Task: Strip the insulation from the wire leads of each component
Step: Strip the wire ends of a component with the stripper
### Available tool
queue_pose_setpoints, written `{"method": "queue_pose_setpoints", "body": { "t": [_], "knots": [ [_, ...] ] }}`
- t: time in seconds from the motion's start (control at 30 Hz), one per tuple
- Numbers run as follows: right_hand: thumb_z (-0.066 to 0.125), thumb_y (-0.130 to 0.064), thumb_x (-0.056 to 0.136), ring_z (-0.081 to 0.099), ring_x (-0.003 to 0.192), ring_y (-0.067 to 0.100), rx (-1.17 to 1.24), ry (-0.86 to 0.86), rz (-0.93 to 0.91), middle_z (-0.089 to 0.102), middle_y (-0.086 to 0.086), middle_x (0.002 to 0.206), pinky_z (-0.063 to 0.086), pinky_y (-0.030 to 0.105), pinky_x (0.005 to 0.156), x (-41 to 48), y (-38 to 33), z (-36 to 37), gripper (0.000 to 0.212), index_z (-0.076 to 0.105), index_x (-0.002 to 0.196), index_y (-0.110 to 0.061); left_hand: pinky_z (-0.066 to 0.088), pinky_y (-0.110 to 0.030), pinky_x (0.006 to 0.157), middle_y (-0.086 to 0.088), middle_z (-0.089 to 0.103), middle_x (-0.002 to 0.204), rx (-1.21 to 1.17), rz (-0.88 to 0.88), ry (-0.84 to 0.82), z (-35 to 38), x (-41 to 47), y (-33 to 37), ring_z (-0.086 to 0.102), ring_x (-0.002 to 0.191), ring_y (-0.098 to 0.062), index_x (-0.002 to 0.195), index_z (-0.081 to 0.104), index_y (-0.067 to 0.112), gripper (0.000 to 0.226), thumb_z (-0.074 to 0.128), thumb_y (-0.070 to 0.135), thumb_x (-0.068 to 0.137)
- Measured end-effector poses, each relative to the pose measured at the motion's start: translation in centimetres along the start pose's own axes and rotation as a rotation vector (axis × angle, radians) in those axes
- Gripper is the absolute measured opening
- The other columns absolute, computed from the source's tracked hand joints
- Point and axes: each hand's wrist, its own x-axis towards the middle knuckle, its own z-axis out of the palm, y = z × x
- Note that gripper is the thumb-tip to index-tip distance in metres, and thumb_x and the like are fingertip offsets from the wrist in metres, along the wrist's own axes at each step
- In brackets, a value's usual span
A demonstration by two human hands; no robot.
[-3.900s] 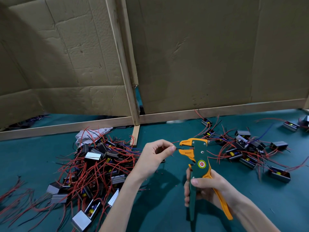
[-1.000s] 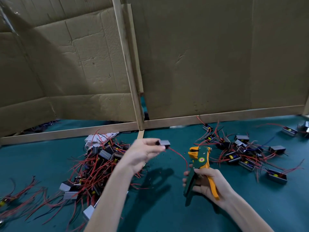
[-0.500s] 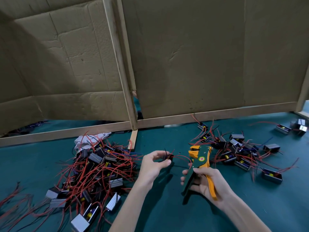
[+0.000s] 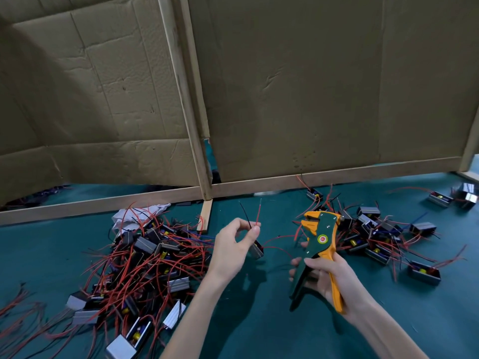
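**Lead Presentation to Stripper Head**

Nearest to me, my right hand (image 4: 325, 274) is closed around the handles of the wire stripper (image 4: 317, 251), which stands roughly upright with its orange head at the far end, facing left.

Slightly farther and to the left, my left hand (image 4: 234, 244) pinches two leads, one black lead (image 4: 245, 212) and one red lead (image 4: 258, 212), between thumb and fingertips. The component (image 4: 256, 250) hangs just below the fingers, with further red wires trailing right toward the tool.

The pinched leads point up and away from me, their long axis close to vertical. The stripper head lies to their right, near but apart. In my judgement, the leads must be tipped rightward until they lie across the head opening; the left hand is the nearer one to do this.

Farther out, the left pile (image 4: 145, 260) and the right pile (image 4: 375, 237) lie on the green table (image 4: 259, 332). Cardboard panels (image 4: 311, 86) stand beyond.
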Motion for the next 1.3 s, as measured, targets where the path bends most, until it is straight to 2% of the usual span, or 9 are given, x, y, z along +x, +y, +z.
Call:
{"method": "queue_pose_setpoints", "body": {
  "t": [0.1, 0.17, 0.23, 0.33, 0.5, 0.73, 0.9, 1.1, 1.3],
  "knots": [
    [0.062, 0.001, 0.072, 0.065, 0.073, 0.041, -0.026, -0.064, 0.021, 0.065, 0.029, 0.084, 0.056, 0.046, 0.065, -0.3, -0.3, 0.3, 0.048, 0.053, 0.119, -0.002, 0.051, -0.027, 0.088, 0.006, 0.074, 0.087, -0.081, 0.075, -0.048, -0.8, 0.0, 0.6, 0.068, 0.093, -0.012, 0.092, 0.063, 0.019, 0.016, 0.060, 0.004, 0.091],
    [0.066, 0.004, 0.072, 0.065, 0.073, 0.041, -0.054, -0.113, 0.035, 0.063, 0.031, 0.085, 0.056, 0.047, 0.066, -0.6, -0.5, 0.4, 0.050, 0.052, 0.120, 0.000, 0.051, -0.021, 0.082, 0.003, 0.074, 0.084, -0.106, 0.095, -0.076, -1.5, 0.1, 1.0, 0.069, 0.086, -0.011, 0.093, 0.066, 0.021, 0.016, 0.061, 0.006, 0.091],
    [0.071, 0.006, 0.070, 0.064, 0.071, 0.041, -0.067, -0.167, 0.063, 0.062, 0.031, 0.084, 0.055, 0.047, 0.065, -0.9, -0.6, 0.5, 0.053, 0.052, 0.118, 0.002, 0.049, -0.017, 0.077, 0.002, 0.073, 0.076, -0.099, 0.102, -0.100, -2.1, 0.1, 1.5, 0.067, 0.076, -0.009, 0.087, 0.069, 0.022, 0.011, 0.063, 0.012, 0.090],
    [0.074, -0.001, 0.067, 0.063, 0.069, 0.042, -0.080, -0.275, 0.110, 0.060, 0.031, 0.082, 0.055, 0.049, 0.065, -1.5, -0.8, 0.9, 0.055, 0.051, 0.117, 0.004, 0.041, -0.010, 0.065, 0.011, 0.063, 0.063, -0.063, 0.111, -0.144, -2.5, 0.0, 2.0, 0.055, 0.062, -0.001, 0.074, 0.070, 0.025, 0.016, 0.067, 0.017, 0.087],
    [0.076, -0.004, 0.068, 0.063, 0.070, 0.041, -0.114, -0.414, 0.129, 0.059, 0.031, 0.083, 0.054, 0.050, 0.068, -2.1, -0.5, 1.7, 0.062, 0.044, 0.120, 0.007, 0.033, -0.007, 0.053, 0.016, 0.052, 0.055, -0.066, 0.088, -0.175, -2.4, -0.4, 2.3, 0.042, 0.052, 0.003, 0.067, 0.068, 0.024, 0.020, 0.070, 0.015, 0.085],
    [0.075, -0.004, 0.070, 0.063, 0.071, 0.041, -0.164, -0.443, 0.117, 0.060, 0.031, 0.084, 0.054, 0.050, 0.070, -2.2, -0.4, 2.0, 0.053, 0.048, 0.114, 0.010, 0.032, -0.008, 0.052, 0.016, 0.049, 0.053, -0.024, 0.056, -0.225, -2.0, -0.4, 2.0, 0.038, 0.050, 0.001, 0.071, 0.068, 0.021, 0.014, 0.069, 0.019, 0.085],
    [0.073, -0.001, 0.072, 0.064, 0.068, 0.040, -0.165, -0.431, 0.113, 0.061, 0.029, 0.081, 0.055, 0.049, 0.068, -2.1, -0.2, 2.0, 0.038, 0.055, 0.103, 0.010, 0.032, -0.008, 0.049, 0.015, 0.051, 0.054, -0.017, 0.032, -0.223, -2.2, -0.3, 1.9, 0.039, 0.050, 0.001, 0.071, 0.069, 0.022, 0.015, 0.070, 0.018, 0.085],
    [0.080, -0.007, 0.067, 0.063, 0.067, 0.041, -0.152, -0.426, 0.114, 0.061, 0.030, 0.080, 0.055, 0.047, 0.065, -2.0, 0.0, 1.7, 0.041, 0.057, 0.098, 0.009, 0.033, -0.010, 0.052, 0.013, 0.050, 0.058, -0.015, 0.018, -0.253, -2.1, -0.3, 1.9, 0.038, 0.053, -0.002, 0.072, 0.069, 0.021, 0.013, 0.070, 0.019, 0.085],
    [0.079, -0.012, 0.070, 0.062, 0.062, 0.037, -0.176, -0.429, 0.111, 0.059, 0.027, 0.074, 0.054, 0.043, 0.062, -2.1, -0.2, 1.8, 0.038, 0.055, 0.092, 0.007, 0.034, -0.014, 0.057, 0.002, 0.053, 0.067, -0.049, 0.005, -0.282, -2.3, -0.3, 1.9, 0.041, 0.062, -0.009, 0.071, 0.070, 0.023, 0.014, 0.071, 0.019, 0.085]
  ]
}}
